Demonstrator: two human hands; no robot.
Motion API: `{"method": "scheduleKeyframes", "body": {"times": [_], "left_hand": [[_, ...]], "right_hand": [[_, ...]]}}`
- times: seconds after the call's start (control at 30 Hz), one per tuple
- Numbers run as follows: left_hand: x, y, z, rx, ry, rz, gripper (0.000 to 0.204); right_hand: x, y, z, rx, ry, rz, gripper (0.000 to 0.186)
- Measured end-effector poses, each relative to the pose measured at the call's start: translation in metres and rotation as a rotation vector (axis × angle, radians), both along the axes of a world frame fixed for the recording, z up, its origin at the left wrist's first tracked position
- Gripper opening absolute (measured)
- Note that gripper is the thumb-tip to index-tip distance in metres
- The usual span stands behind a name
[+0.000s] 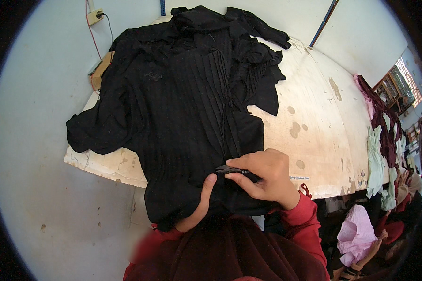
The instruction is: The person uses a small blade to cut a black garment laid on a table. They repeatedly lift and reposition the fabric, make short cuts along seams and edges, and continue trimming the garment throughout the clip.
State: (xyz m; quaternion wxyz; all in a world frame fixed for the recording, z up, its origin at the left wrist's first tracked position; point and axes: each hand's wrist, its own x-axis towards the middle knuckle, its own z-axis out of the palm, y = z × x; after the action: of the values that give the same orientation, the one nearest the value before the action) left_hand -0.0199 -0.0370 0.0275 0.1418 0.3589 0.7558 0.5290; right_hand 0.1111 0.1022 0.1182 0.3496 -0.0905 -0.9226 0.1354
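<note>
Black garment: pleated, spread over the bench (314, 136); the black garment (173, 107) hangs over the near edge, toward the wearer.
Right hand: from my remote view, the right hand (271, 174) has its fingers (247, 161) closed around small black snips (229, 171), over the lower part of the cloth.
Snips: tips point left, just beside the left thumb (211, 178).
Left hand: thumb of the left hand (199, 206) lies over the dark fabric; its other fingers are hidden, so I cannot tell whether they grip.
Right side: I note pale green cloth (375, 159) at the bench edge.
Lower right: pink cloth (356, 234) beside a co-worker's hand (376, 243).
</note>
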Motion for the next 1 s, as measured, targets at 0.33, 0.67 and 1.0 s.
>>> {"method": "scheduleKeyframes", "body": {"times": [0.33,0.67,1.0], "left_hand": [[0.002,-0.001,0.014,0.029,0.31,0.021,0.069],[0.005,0.001,0.013,-0.013,0.332,0.042,0.073],[-0.01,0.002,0.005,0.148,0.168,-0.644,0.061]], "right_hand": [[-0.001,-0.007,0.004,0.099,-0.032,-0.036,0.018],[0.004,-0.001,0.007,0.03,-0.064,-0.025,0.021],[-0.011,-0.026,-0.029,-0.383,-0.063,0.226,0.046]]}}
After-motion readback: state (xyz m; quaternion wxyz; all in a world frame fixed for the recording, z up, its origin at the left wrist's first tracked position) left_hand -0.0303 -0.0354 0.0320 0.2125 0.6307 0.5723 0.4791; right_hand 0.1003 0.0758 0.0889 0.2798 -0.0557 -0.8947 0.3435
